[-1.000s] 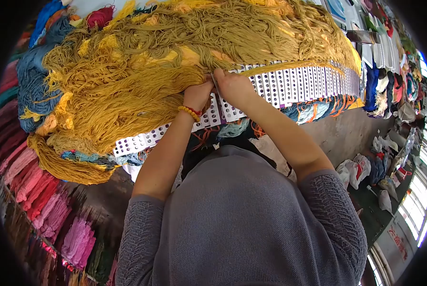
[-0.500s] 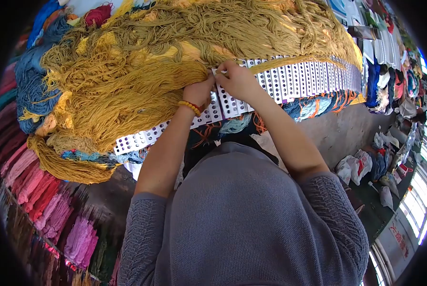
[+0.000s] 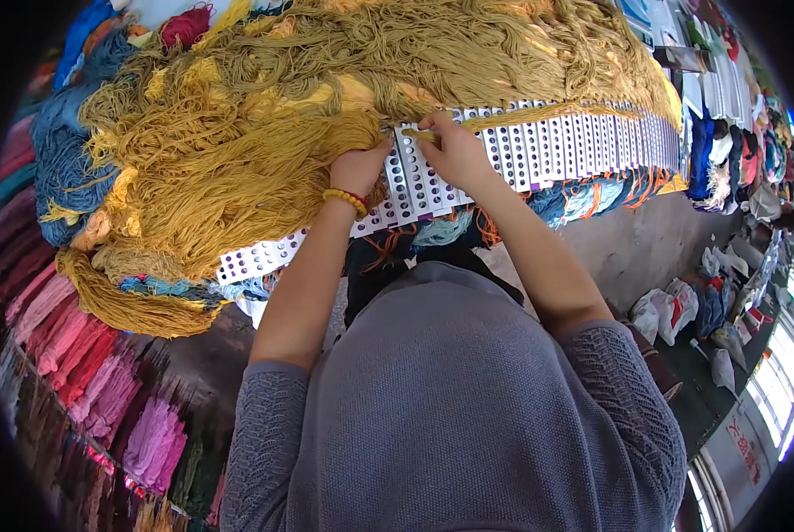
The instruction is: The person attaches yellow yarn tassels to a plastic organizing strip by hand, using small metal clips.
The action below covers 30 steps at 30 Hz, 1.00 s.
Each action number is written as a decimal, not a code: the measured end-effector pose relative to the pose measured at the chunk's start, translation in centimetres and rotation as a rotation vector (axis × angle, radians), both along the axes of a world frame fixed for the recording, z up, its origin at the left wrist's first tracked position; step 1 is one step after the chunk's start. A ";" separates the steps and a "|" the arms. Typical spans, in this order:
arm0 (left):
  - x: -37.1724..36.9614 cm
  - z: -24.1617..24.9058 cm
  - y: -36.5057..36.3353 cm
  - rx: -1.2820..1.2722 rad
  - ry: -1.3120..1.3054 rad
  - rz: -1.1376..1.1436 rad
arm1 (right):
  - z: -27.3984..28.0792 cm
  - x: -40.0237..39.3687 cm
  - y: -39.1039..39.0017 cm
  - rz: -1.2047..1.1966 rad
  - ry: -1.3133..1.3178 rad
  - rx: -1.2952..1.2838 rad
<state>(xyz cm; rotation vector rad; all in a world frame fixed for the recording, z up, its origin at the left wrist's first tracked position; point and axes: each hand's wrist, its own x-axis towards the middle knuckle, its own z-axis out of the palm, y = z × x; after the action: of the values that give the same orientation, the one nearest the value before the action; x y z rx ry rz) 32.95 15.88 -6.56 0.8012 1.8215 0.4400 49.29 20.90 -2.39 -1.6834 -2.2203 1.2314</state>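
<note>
A thick hank of mustard-yellow yarn (image 3: 264, 168) spreads over the left part of the work surface. My left hand (image 3: 359, 173), with a beaded bracelet at the wrist, is closed round the right end of this yarn. Just to the right, my right hand (image 3: 457, 155) pinches a thin lock of the same yarn between thumb and forefinger. Under and beside both hands runs a row of white perforated cards (image 3: 552, 146) with round holes, overlapping side by side. Yarn covers part of the row on the left, and a thin yarn strand lies along its upper edge on the right.
Olive-gold yarn (image 3: 468, 53) is heaped behind the cards. Blue yarn (image 3: 60, 151) hangs at the left end, and pink skeins (image 3: 153, 443) hang at the lower left. Plastic bags (image 3: 667, 310) lie on the floor at the right.
My hands have drawn apart: the left slightly left, the right slightly right and down. A lock of yarn now shows in the right hand's pinch, and more of the cards between them is visible.
</note>
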 end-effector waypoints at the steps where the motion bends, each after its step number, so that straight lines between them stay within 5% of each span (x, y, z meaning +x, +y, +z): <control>1: 0.5 -0.4 -0.5 0.139 0.032 0.080 | 0.0 0.1 0.0 -0.008 0.009 -0.005; 2: 0.5 0.3 -0.9 0.140 0.031 0.079 | -0.1 0.2 -0.1 -0.009 0.008 -0.004; 5: -1.0 3.9 -2.1 0.144 -1.031 0.375 | -1.1 0.4 -0.7 -0.044 0.080 0.084; 8: -1.4 4.9 -2.6 0.091 -1.280 0.333 | -1.9 0.7 -1.1 -0.007 0.137 0.283; 14: 0.9 4.2 -1.2 0.017 -1.113 0.415 | 0.6 -0.4 -2.1 0.121 0.253 0.472; 16: 0.9 3.5 -1.6 0.158 -1.029 0.419 | 0.2 -1.1 -1.5 0.102 0.116 0.468; 18: 0.5 3.0 -2.5 0.087 -0.891 0.687 | 0.2 -1.7 -1.1 0.148 -0.105 0.531; 25: -5.3 1.6 -4.4 0.061 -1.078 0.865 | -1.4 -1.9 -1.0 0.132 -0.151 0.520; 30: -15.1 6.9 -6.2 0.269 -0.397 0.954 | -1.3 -1.9 -1.0 0.132 -0.170 0.419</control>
<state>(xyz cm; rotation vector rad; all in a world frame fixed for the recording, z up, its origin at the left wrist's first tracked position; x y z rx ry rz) 17.82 9.71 0.35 -0.0626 1.6791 1.3673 47.36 19.90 -3.67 -1.5412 -2.4985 0.5947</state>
